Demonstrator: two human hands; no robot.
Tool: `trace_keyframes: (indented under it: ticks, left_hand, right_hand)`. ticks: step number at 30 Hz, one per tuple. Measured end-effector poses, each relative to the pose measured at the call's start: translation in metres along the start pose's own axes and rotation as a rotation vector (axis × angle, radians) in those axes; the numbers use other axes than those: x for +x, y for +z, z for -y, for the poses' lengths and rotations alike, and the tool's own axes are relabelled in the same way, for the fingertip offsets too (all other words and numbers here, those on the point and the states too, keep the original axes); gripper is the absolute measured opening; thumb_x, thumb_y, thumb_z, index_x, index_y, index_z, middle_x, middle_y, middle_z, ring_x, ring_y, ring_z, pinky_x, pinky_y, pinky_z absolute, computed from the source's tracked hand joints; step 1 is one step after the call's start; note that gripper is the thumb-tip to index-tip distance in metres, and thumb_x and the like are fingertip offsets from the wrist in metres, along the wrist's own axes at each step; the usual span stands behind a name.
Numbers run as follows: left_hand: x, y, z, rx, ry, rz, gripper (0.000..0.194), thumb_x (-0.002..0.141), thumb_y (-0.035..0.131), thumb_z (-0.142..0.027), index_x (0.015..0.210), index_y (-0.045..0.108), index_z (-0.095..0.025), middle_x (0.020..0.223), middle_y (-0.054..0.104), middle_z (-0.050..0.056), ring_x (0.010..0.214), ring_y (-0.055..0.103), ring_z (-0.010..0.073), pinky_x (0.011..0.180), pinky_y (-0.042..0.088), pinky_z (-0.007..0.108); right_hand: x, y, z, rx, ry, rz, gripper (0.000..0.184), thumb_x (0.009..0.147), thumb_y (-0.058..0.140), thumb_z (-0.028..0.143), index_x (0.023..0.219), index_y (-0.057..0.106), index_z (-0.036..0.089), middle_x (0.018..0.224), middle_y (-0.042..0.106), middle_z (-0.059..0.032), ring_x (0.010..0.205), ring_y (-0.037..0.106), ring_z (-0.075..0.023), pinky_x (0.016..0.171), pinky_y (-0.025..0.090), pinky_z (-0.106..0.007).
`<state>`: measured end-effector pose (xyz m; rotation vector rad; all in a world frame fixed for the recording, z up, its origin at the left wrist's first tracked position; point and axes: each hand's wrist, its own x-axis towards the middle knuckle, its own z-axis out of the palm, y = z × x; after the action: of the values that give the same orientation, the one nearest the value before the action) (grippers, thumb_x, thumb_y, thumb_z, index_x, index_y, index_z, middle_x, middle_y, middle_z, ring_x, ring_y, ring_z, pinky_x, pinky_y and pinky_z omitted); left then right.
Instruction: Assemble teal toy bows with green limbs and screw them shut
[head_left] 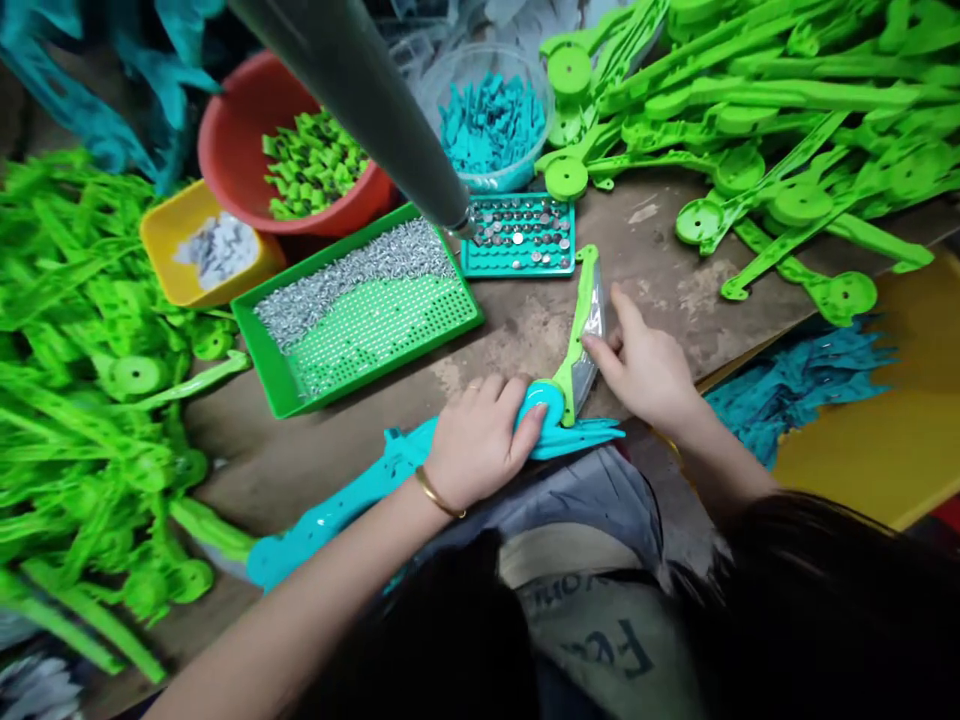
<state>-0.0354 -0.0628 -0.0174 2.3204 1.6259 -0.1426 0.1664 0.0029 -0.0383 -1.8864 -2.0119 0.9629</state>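
Note:
My left hand (480, 440) wraps over a long bright-blue plastic piece (322, 525) lying along the table's near edge, its thumb beside the round blue joint (544, 402). From that joint a lime-green arm (577, 340) stands out away from me, with a clear, shiny strip (594, 325) along its right side. At the strip is my right hand (651, 368), its thumb tip touching or very close to it. The right index finger is stretched out, apart from the thumb; the other fingers are partly hidden.
A dark grey tube (375, 110) slants down over the teal tray of small round metal parts (517, 262). Nearby are a green tray of silver pieces (360, 385), a red bowl (232, 130), a yellow container (169, 265) and a clear tub (487, 182). Green parts (750, 130) pile up on both sides.

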Motion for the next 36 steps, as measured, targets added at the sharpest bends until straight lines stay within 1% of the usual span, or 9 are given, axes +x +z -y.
trace_keyframes:
  ticks: [4,6,11,16,21,28,31,33,36]
  left_hand:
    - [-0.002,0.003,0.003,-0.04,0.06,-0.061,0.054,0.099,0.021,-0.046,0.117,0.057,-0.009,0.092,0.062,0.013,0.085,0.06,0.0265,0.074,0.05,0.039]
    - [-0.005,0.002,0.004,-0.055,0.096,-0.111,0.054,0.098,0.025,-0.045,0.121,0.053,-0.006,0.093,0.063,0.014,0.086,0.061,0.0274,0.073,0.051,0.039]
    - [-0.013,-0.003,0.003,-0.067,0.122,-0.15,0.051,0.096,0.032,-0.042,0.127,0.046,-0.004,0.102,0.065,0.017,0.092,0.063,0.0294,0.077,0.052,0.041]
    - [-0.017,-0.001,-0.001,-0.072,0.09,-0.097,0.048,0.095,0.035,-0.043,0.126,0.045,-0.008,0.103,0.067,0.017,0.089,0.068,0.0294,0.071,0.054,0.04]
    - [-0.021,0.002,-0.003,-0.037,0.084,-0.058,0.053,0.095,0.031,-0.046,0.131,0.04,-0.007,0.1,0.068,0.017,0.074,0.07,0.0268,0.06,0.055,0.037]
    - [-0.021,0.001,0.002,0.015,0.079,-0.123,0.064,0.095,0.031,-0.047,0.145,0.019,-0.009,0.081,0.072,0.008,0.061,0.068,0.0216,0.053,0.052,0.03]
    - [-0.019,0.0,0.005,0.017,0.029,-0.15,0.065,0.094,0.032,-0.05,0.143,0.024,-0.007,0.073,0.07,0.007,0.06,0.068,0.0216,0.05,0.05,0.029]
    - [-0.017,-0.001,0.007,0.008,0.004,-0.156,0.065,0.093,0.031,-0.053,0.139,0.03,-0.006,0.069,0.069,0.006,0.058,0.068,0.0216,0.049,0.049,0.028]
    - [-0.014,-0.003,0.009,-0.008,-0.018,-0.16,0.065,0.093,0.029,-0.055,0.136,0.035,-0.006,0.067,0.069,0.006,0.057,0.068,0.0219,0.047,0.048,0.029]
  right_hand:
    - [-0.009,0.012,-0.008,0.489,-0.068,-0.073,0.061,0.088,0.054,0.04,0.143,0.035,0.021,0.077,0.066,0.0,0.066,0.064,-0.017,0.068,0.051,-0.034]
    - [-0.013,0.017,-0.01,0.628,-0.062,-0.103,0.054,0.088,0.056,0.037,0.138,0.04,0.025,0.074,0.063,0.0027,0.064,0.062,-0.0144,0.064,0.051,-0.031]
    - [-0.017,0.019,-0.005,0.745,0.027,-0.146,0.044,0.085,0.058,0.029,0.128,0.046,0.027,0.067,0.057,0.0069,0.055,0.056,-0.0102,0.054,0.047,-0.025]
    - [-0.033,0.016,-0.004,0.785,0.122,-0.02,0.062,0.086,0.058,0.036,0.142,0.032,0.026,0.073,0.065,0.0042,0.058,0.061,-0.0124,0.054,0.05,-0.026]
    - [-0.053,0.015,0.0,0.856,0.043,0.02,0.061,0.09,0.055,0.036,0.144,0.027,0.03,0.082,0.066,0.0019,0.063,0.063,-0.0131,0.056,0.052,-0.028]
    - [-0.015,0.02,0.017,0.745,-0.113,-0.035,0.049,0.089,0.056,0.035,0.135,0.041,0.025,0.084,0.066,0.0004,0.071,0.064,-0.0145,0.065,0.052,-0.029]
    - [-0.028,0.005,0.016,0.607,-0.124,-0.135,0.021,0.091,0.053,0.038,0.104,0.059,0.023,0.087,0.065,-0.0015,0.08,0.063,-0.0149,0.073,0.051,-0.029]
    - [-0.048,-0.005,0.01,0.495,-0.216,-0.037,0.022,0.093,0.051,0.038,0.082,0.061,0.022,0.087,0.064,-0.0024,0.081,0.061,-0.0137,0.074,0.049,-0.028]
    - [-0.073,-0.009,0.0,0.389,-0.348,0.227,0.019,0.09,0.057,0.039,0.09,0.067,0.023,0.103,0.064,-0.0045,0.088,0.063,-0.0136,0.076,0.05,-0.026]
